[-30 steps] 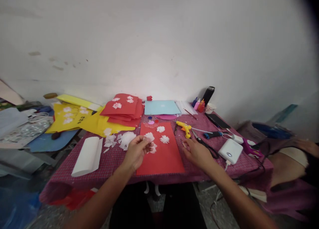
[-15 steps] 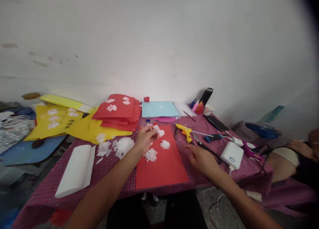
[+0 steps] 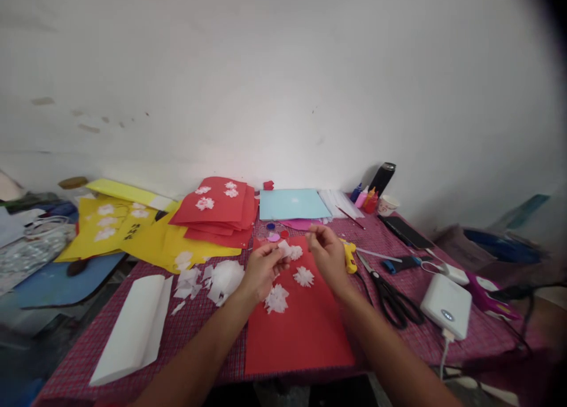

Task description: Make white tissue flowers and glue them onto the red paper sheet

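A red paper sheet (image 3: 301,330) lies in front of me on the checked tablecloth (image 3: 190,318), with white paper flowers (image 3: 277,299) stuck on its upper part. My left hand (image 3: 262,270) pinches a small white paper piece (image 3: 283,248) above the sheet's top edge. My right hand (image 3: 326,254) is raised beside it with fingertips pinched together, close to the same piece. A heap of white paper scraps (image 3: 225,277) lies just left of my left hand.
Yellow glue gun (image 3: 349,258), black scissors (image 3: 390,295), a white power bank (image 3: 447,305) and a phone (image 3: 407,231) lie to the right. Stacks of red sheets (image 3: 217,209) and yellow sheets (image 3: 110,224), a light blue sheet (image 3: 292,205), paint bottles (image 3: 365,197) and a folded white sheet (image 3: 133,330) surround them.
My right hand has lifted from the table near the scissors and come up to meet my left hand. The view has shifted slightly; the left hand still holds the white piece.
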{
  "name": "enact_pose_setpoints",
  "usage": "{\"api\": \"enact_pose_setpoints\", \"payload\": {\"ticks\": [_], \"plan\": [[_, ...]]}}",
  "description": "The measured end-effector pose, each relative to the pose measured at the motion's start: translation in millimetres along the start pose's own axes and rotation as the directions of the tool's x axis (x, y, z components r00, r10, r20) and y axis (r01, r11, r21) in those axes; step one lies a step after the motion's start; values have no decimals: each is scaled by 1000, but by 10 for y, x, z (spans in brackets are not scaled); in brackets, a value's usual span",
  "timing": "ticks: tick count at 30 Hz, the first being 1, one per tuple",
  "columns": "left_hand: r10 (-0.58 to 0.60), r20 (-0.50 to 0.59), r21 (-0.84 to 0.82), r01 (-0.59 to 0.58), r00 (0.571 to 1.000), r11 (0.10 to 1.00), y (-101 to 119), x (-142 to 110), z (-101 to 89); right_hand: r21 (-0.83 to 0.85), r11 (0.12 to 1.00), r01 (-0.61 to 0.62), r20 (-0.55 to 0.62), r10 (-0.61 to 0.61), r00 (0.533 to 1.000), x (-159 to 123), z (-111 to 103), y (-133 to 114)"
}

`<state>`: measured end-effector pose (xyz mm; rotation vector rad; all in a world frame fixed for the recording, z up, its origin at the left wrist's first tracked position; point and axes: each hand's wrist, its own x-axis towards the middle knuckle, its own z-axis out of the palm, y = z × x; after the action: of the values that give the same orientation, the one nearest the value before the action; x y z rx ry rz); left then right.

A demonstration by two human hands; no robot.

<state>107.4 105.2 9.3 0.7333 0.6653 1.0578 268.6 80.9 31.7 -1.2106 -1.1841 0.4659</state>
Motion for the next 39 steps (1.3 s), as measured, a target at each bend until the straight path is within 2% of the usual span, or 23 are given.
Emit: {"api": "enact_pose_setpoints", "payload": {"ticks": [3, 6, 9, 16, 23, 27, 30, 33, 36, 39], "plan": [[-8, -13, -20, 8, 1000, 1000, -9, 7, -1, -57, 995, 78, -94, -83, 992, -65, -9, 65], [-25, -40, -48, 23, 999, 999, -13, 13, 0, -6, 996, 86, -133, -86, 987, -155, -60, 109], [-34, -89, -86, 26, 995, 996, 7, 16, -3, 57, 995, 80, -117, -73, 990, -210, -78, 112], [31, -107, -59, -37, 994, 998, 117, 24, -32, 68, 997, 29, -61, -25, 998, -240, -50, 92], [60, -116, -49, -66, 991, 997, 196, 16, -50, 70, 998, 7, -49, -4, 999, -161, -93, 198], [33, -92, -54, -38, 995, 998, 206, 13, -54, 157, 987, -24, -70, 35, 997, -71, -169, 96], [5, -79, -49, -9, 997, 999, 191, 9, -58, 144, 989, -18, -75, 29, 997, -92, -173, -4], [-8, -74, -33, 6, 997, 999, 180, 12, -61, 114, 993, -3, -91, 13, 996, -177, -130, 10], [36, -102, -43, -41, 994, 998, 201, 22, -69, 92, 995, 41, -156, -26, 987, -236, -110, 115], [152, -158, -52, -161, 976, 986, 253, 32, -86, 108, 993, 56, -195, -34, 980, -230, -142, 194]]}}
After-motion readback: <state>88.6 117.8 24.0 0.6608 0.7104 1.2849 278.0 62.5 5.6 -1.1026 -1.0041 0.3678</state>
